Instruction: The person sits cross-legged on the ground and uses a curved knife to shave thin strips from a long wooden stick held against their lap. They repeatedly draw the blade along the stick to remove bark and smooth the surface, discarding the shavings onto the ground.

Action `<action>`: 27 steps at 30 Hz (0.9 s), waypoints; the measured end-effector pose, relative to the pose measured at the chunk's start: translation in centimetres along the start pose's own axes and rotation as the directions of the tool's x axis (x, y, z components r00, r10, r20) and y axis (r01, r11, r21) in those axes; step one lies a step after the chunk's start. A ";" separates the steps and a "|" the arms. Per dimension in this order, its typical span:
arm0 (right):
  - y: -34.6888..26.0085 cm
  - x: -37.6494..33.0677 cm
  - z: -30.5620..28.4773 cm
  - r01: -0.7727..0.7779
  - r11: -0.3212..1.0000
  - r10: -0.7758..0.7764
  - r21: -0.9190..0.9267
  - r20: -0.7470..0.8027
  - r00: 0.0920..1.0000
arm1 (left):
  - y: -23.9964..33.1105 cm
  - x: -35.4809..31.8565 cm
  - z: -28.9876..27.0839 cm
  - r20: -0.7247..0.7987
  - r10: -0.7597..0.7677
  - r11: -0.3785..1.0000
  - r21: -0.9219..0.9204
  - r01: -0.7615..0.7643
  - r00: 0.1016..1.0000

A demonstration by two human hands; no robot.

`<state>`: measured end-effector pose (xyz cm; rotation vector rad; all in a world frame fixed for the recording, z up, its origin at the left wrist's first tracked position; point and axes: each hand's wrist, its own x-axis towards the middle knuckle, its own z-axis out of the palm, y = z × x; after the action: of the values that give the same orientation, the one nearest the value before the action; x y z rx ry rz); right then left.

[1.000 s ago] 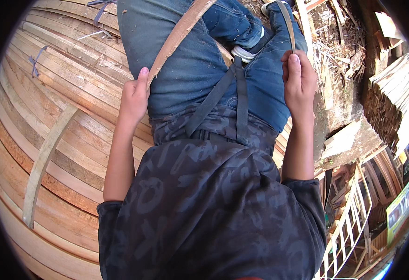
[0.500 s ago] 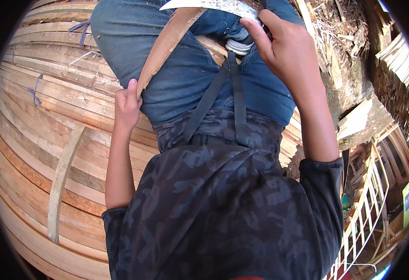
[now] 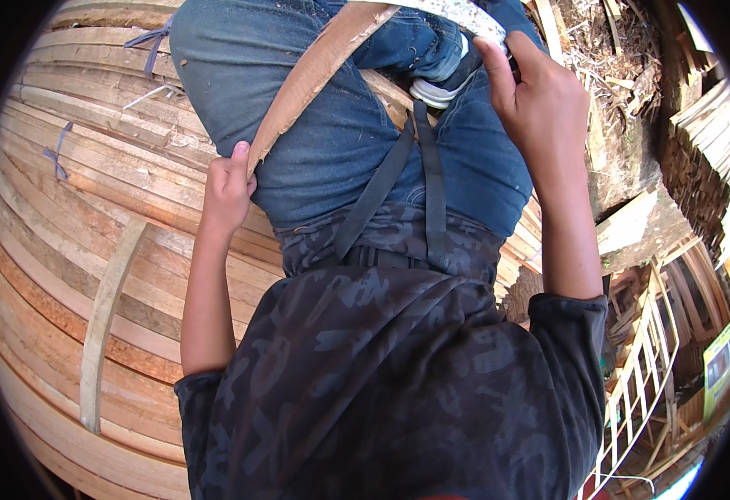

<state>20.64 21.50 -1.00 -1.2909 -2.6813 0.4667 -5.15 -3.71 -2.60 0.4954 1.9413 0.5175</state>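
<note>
My left hand (image 3: 228, 192) is closed around the near end of a brown, rough-edged wooden strip (image 3: 305, 82), beside my left knee. The strip slants up and to the right over my thigh. In my right hand (image 3: 546, 104) is a long knife, its pale, speckled blade (image 3: 465, 17) lying across the strip's far end at the top edge of the view. The blade's tip is cut off by that edge, and my fingers hide most of the handle.
Long sawn boards (image 3: 40, 275) lie stacked on the left, some tied with blue strips. A loose slat (image 3: 108, 325) rests across them. At the right are wood shavings (image 3: 632, 62), a chopped block (image 3: 636, 221), bundled thin wood (image 3: 719, 167) and a pale lattice frame (image 3: 644, 383).
My right hand and the knife have shifted to the right, and the blade's tip has left the view. The strip's far end has swung slightly right, while my left hand stays nearly still.
</note>
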 end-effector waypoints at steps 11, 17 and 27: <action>2.6 2.0 -0.9 -0.115 0.970 0.114 -0.213 -0.017 0.993 | 0.1 0.0 0.5 -0.034 0.009 1.000 0.003 -0.009 0.999; 10.2 4.2 -3.0 -0.392 0.867 0.382 -0.309 -0.093 0.919 | 0.7 -0.2 0.4 -0.035 -0.037 0.999 -0.028 0.036 0.999; 3.8 -3.5 -0.5 -0.264 0.827 0.382 0.497 -0.152 0.912 | 0.2 0.0 0.2 0.003 -0.043 0.998 -0.049 0.043 0.999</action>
<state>25.79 21.15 -1.69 -1.5273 -1.9741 0.8674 -4.94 -3.56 -2.59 0.4225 1.9282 0.5353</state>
